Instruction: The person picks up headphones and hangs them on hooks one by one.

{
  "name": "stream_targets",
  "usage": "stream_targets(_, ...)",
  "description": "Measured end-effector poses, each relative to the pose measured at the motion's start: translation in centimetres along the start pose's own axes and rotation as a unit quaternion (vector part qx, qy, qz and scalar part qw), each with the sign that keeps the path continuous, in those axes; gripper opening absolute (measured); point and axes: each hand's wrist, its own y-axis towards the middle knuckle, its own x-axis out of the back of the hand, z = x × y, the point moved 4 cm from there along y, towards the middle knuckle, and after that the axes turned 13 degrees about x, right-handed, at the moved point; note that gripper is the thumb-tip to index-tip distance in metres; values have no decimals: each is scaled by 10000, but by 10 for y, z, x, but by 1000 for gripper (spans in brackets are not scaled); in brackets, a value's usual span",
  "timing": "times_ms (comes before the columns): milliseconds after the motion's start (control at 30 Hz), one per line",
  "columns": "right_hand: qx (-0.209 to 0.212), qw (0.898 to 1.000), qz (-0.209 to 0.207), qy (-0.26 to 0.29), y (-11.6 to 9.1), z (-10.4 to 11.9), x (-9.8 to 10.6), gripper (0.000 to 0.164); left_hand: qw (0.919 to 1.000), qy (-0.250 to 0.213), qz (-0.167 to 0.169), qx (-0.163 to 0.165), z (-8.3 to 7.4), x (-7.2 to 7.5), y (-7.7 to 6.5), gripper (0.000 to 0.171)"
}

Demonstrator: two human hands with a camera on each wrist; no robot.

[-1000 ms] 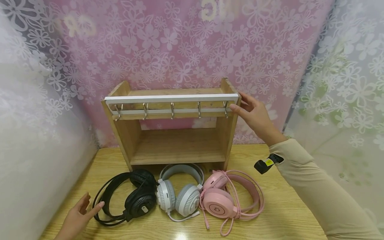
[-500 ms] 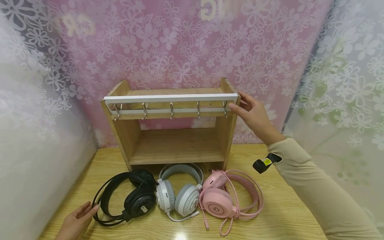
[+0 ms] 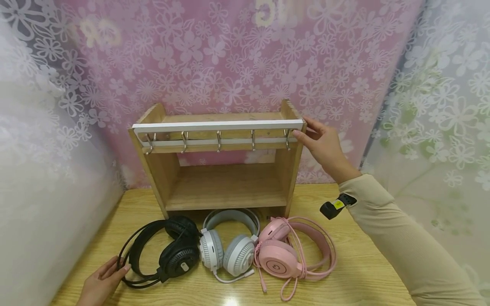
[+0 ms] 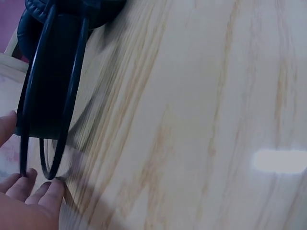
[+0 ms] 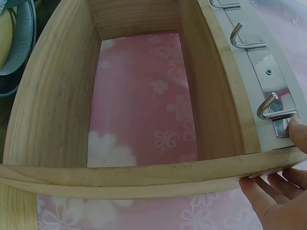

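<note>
Black headphones (image 3: 178, 253) lie on the table at the left, with a thin black cable looped beside the headband (image 4: 55, 81). My left hand (image 3: 101, 278) is at the outer end of that band and cable. Its fingertips touch the cable loops in the left wrist view, the thumb apart on the other side. At the upper right corner of a wooden shelf (image 3: 226, 185), my right hand (image 3: 323, 146) holds the frame. Its thumb lies on the front by the last hook and its fingers against the outer side panel (image 5: 144, 179).
A white rail with several metal hooks (image 3: 219, 141) runs along the shelf's upper front. White headphones (image 3: 239, 255) and pink headphones (image 3: 277, 259) with a bundled cable lie in a row before the shelf. Flowered curtains (image 3: 229, 55) enclose the table (image 3: 363, 272).
My left hand has moved right and slightly lower, from just beside the black headphones to touching their cable loops. My right hand stays at the shelf corner.
</note>
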Motion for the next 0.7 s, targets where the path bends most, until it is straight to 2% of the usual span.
stream_targets(100,-45,10000,-14,-5,0,0,0,63,9985,-545,7,45,1,1,-3,102)
stream_targets(233,-64,10000,-24,-51,0,0,-1,63,9917,-1280,100,69,3,-1,-6,101)
stream_targets(300,-52,10000,-42,-68,0,0,0,63,9898,-1412,167,44,2,-2,-6,102)
stream_targets(400,-59,10000,-45,-62,0,0,-1,63,9878,-1551,90,115,3,-2,-6,105)
stream_targets(467,-69,10000,-38,-41,0,0,-1,63,9880,-1540,78,124,4,0,-6,108)
stream_targets(533,-77,10000,-32,-16,0,0,-1,64,9911,-1317,-5,196,5,2,-7,109)
stream_targets(633,-69,10000,-39,2,-1,0,-1,64,9950,-965,104,219,5,4,-8,108)
stream_targets(700,-69,10000,-48,-24,-1,0,0,64,9954,-901,260,172,4,2,-9,105)
